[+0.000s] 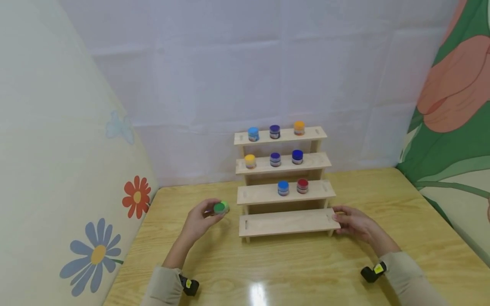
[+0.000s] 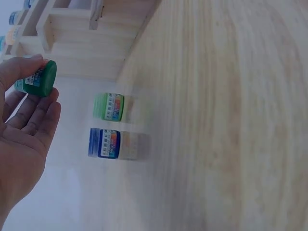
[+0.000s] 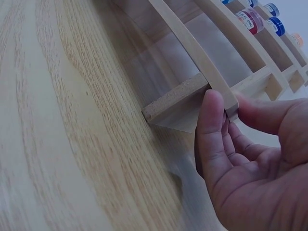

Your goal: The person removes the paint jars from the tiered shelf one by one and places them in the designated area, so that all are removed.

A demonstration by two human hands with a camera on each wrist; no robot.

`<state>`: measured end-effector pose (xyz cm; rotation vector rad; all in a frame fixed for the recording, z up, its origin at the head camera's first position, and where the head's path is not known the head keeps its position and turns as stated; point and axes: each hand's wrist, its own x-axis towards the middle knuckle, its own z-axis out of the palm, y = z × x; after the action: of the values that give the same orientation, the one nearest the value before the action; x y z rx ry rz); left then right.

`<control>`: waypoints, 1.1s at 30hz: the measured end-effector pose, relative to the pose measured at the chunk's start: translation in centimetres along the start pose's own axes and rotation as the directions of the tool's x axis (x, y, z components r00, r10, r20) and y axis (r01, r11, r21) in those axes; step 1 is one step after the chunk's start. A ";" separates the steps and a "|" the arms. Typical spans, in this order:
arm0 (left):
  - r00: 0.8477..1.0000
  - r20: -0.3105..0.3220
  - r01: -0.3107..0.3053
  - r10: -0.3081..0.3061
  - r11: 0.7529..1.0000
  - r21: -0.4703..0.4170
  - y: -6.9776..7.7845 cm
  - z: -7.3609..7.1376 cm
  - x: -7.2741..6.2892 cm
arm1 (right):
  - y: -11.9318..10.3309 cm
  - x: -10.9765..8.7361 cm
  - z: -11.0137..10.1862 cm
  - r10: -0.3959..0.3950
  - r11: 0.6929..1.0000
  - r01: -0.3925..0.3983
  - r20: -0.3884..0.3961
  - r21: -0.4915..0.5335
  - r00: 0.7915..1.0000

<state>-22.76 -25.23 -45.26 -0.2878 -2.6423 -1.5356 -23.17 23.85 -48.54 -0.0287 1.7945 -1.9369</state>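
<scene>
Between its thumb and fingers, my left hand pinches a dark green paint jar, lifted off the table and left of the wooden tiered stand. Beyond that hand, a light green paint jar and a blue paint jar stand side by side on the table; in the head view the held jar and hand largely cover them. With thumb above and fingers below, my right hand grips the right end of the stand's lowest step. That lowest step is bare.
On the upper tiers stand several paint jars, among them a light blue one, a yellow one and a red one. White cloth hangs behind the table. Painted panels flank both sides.
</scene>
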 end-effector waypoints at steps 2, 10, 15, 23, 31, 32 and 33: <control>1.000 -0.002 0.002 -0.002 1.000 0.001 -0.5 -0.1 -0.1 | 0.1 0.0 -0.1 0.004 1.000 -0.004 -0.003 0.003 1.000; 0.999 -0.031 0.038 -0.038 0.999 0.006 -2.5 -1.3 -0.4 | 0.1 0.1 -0.2 0.006 1.000 -0.006 -0.007 0.016 1.000; 0.997 -0.037 0.063 -0.063 0.998 -0.008 -3.5 -2.3 -0.5 | 0.1 -0.1 -0.2 0.003 1.000 -0.003 0.002 0.006 1.000; 0.990 -0.041 0.136 -0.135 0.990 0.029 -4.6 -3.5 0.0 | 0.1 0.0 -0.1 0.004 1.000 -0.004 -0.003 -0.004 1.000; 0.983 -0.046 0.179 -0.176 0.983 0.052 -6.0 -4.3 0.9 | 0.1 0.0 0.0 0.014 1.000 -0.014 -0.018 -0.010 1.000; 0.982 -0.046 0.187 -0.185 0.981 0.058 -6.2 -4.4 1.0 | 0.1 0.0 0.1 0.014 1.000 -0.014 -0.021 -0.010 1.000; 0.981 -0.046 0.192 -0.190 0.979 0.062 -6.4 -4.5 1.1 | 0.1 0.0 0.1 0.014 1.000 -0.014 -0.022 -0.011 1.000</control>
<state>-25.27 -32.04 -48.28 0.0020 -2.7518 -1.4816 -23.06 23.77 -48.65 0.0015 1.8149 -1.9242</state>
